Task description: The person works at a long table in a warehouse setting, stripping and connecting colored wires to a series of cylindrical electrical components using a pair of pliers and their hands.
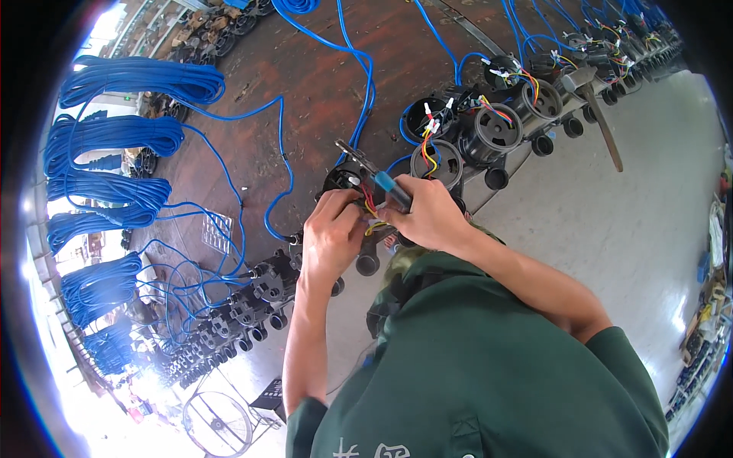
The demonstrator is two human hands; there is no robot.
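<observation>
In my right hand (431, 214) is a pair of pliers (385, 183) with a blue and dark handle, its metal jaws pointing up and left over the bench. My left hand (332, 229) is closed with its fingertips on a bundle of red and yellow wires (369, 203). These come out of a black round motor housing (341, 179) just beyond my fingers. A white connector sits on the wires. Both hands are close together, so the left fingertips' exact grip is partly hidden. To the right stands another black housing (437, 162) with red and yellow wires sticking up.
More black pump-like housings (492, 133) line the bench edge on both sides. A hammer (599, 114) lies across some at the right. Blue cables (282, 153) run over the brown bench (252, 69) to thick coils (145, 80) at the left. A wheel (217, 424) stands below left.
</observation>
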